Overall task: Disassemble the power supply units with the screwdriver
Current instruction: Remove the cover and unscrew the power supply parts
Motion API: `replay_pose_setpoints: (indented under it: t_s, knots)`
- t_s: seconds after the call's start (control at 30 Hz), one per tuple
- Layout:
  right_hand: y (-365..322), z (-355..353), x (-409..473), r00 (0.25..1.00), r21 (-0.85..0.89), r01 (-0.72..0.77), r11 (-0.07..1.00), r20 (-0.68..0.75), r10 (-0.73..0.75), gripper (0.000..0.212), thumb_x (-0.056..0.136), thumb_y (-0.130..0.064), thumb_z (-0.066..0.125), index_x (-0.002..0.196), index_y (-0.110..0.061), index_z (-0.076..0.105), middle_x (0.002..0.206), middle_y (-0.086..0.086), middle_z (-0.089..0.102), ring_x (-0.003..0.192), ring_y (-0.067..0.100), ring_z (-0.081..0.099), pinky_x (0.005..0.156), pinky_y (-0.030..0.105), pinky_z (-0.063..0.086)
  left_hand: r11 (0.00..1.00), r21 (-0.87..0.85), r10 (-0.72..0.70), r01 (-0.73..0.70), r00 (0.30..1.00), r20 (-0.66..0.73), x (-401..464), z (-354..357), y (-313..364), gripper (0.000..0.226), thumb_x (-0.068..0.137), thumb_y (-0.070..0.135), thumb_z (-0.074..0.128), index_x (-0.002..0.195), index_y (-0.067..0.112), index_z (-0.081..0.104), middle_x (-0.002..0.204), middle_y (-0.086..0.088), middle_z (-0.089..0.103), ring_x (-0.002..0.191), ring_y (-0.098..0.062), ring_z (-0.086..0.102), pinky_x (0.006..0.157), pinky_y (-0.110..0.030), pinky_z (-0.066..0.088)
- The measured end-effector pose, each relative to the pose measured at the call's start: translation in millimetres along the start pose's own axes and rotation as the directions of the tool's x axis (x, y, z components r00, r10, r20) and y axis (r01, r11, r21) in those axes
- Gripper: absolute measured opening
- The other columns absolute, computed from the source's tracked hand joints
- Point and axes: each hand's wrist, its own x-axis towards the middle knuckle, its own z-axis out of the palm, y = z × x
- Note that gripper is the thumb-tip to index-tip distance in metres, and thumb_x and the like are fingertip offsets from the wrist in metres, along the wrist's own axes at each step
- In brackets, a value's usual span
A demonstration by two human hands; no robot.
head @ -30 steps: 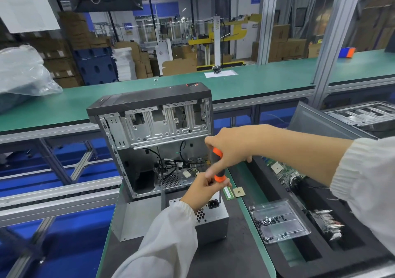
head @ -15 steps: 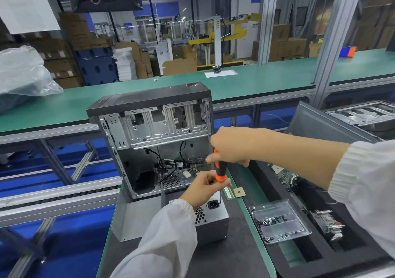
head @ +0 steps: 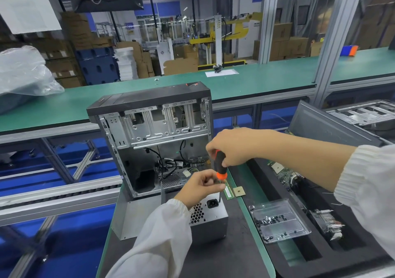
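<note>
A grey power supply unit (head: 210,219) stands on the dark mat in front of an open computer case (head: 154,136). Its top face shows a black power socket and a honeycomb grille. A black and orange screwdriver (head: 220,165) stands upright over the unit's far right corner, tip down at the top face. My right hand (head: 228,146) grips the handle from above. My left hand (head: 202,187) pinches the shaft just under the orange collar and hides part of the unit's top.
A clear plastic tray (head: 277,221) with several dark screws lies to the right. A memory stick (head: 228,191) and a processor chip (head: 239,191) lie beside the unit. A black foam bin (head: 307,252) holds circuit boards and a heatsink. A green conveyor (head: 256,81) runs behind.
My right hand has shifted slightly on the screwdriver handle, as in a turn. My left hand stays on the shaft. The power supply unit has not moved.
</note>
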Motion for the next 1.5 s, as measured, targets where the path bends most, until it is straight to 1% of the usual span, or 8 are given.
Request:
replay_pose_setpoints:
  t_s: [0.27,0.43,0.6,0.77,0.93,1.03,1.37,1.5]
  knots:
    - [19,-9,-6,0.999,0.149,-0.012,0.989,-0.049,0.019,0.016,0.089,-0.015,0.058,0.1,-0.026,0.053,0.087,-0.006,0.046,0.087,0.028,0.065,0.069,0.035,0.054,0.972,0.035,-0.228,0.231,0.97,-0.085,-16,-18,-35,0.01,0.094,0.004,0.057,0.101,0.003,0.064,0.064,0.001,0.045,0.043,-0.008,0.035,0.042,-0.018,0.03]
    - [27,-14,-6,0.995,0.343,-0.026,0.939,-0.084,0.059,0.011,0.091,-0.019,0.06,0.101,-0.022,0.057,0.079,-0.003,0.056,0.051,0.007,0.059,0.046,0.019,0.045,0.983,-0.031,-0.181,0.179,0.981,-0.074,-18,-5,-34,0.017,0.092,0.01,0.064,0.105,-0.002,0.065,0.07,-0.005,0.055,0.047,-0.002,0.044,0.044,-0.015,0.034]
    - [31,-11,-3,0.995,0.442,-0.04,0.896,-0.068,0.078,0.014,0.092,-0.019,0.06,0.105,-0.02,0.057,0.092,0.005,0.06,0.061,0.015,0.065,0.048,0.02,0.049,0.987,0.1,-0.101,0.124,0.973,-0.207,-14,3,-37,0.002,0.088,0.005,0.068,0.089,0.005,0.069,0.068,-0.002,0.055,0.054,-0.004,0.046,0.056,-0.016,0.038]
    - [34,-11,-7,0.992,0.413,-0.072,0.908,-0.067,0.109,0.01,0.092,-0.018,0.059,0.1,-0.022,0.055,0.098,0.007,0.061,0.058,0.015,0.062,0.049,0.022,0.051,0.89,0.407,-0.106,0.206,0.961,-0.255,-7,18,-37,0.014,0.076,0.026,0.078,0.079,0.023,0.064,0.053,0.007,0.04,0.049,0.001,0.044,0.055,-0.022,0.034]
    - [39,-13,-16,0.987,0.368,-0.123,0.922,-0.054,0.153,0.013,0.092,-0.018,0.058,0.104,-0.018,0.057,0.083,0.007,0.063,0.052,0.013,0.058,0.047,0.02,0.047,0.735,0.644,-0.081,0.213,0.97,-0.229,0,26,-39,0.016,0.081,0.039,0.071,0.077,0.031,0.058,0.069,0.01,0.052,0.092,-0.015,0.058,0.072,-0.028,0.042]
    - [43,-10,-19,0.984,0.337,-0.143,0.931,-0.055,0.171,0.012,0.092,-0.018,0.057,0.104,-0.018,0.056,0.07,-0.001,0.056,0.048,0.01,0.055,0.042,0.017,0.041,0.648,0.742,-0.007,0.174,0.975,-0.224,0,26,-41,0.016,0.086,0.045,0.065,0.086,0.031,0.058,0.082,0.014,0.057,0.099,-0.013,0.057,0.069,-0.027,0.036]
    - [47,2,-18,0.982,0.267,-0.173,0.948,-0.025,0.186,0.01,0.092,-0.024,0.057,0.102,-0.022,0.055,0.068,-0.006,0.055,0.049,0.01,0.057,0.041,0.018,0.036,0.601,0.778,-0.03,0.181,0.979,-0.204,0,29,-37,0.011,0.092,0.038,0.058,0.088,0.03,0.054,0.102,0.005,0.069,0.102,-0.017,0.061,0.071,-0.027,0.039]
    - [45,19,-11,0.972,0.152,-0.213,0.965,-0.067,0.225,0.023,0.089,-0.04,0.059,0.103,-0.022,0.053,0.083,-0.001,0.058,0.074,0.022,0.067,0.047,0.024,0.036,0.552,0.819,0.009,0.156,0.981,-0.192,-1,32,-36,0.01,0.094,0.034,0.054,0.096,0.025,0.056,0.101,0.003,0.068,0.101,-0.019,0.06,0.07,-0.029,0.038]
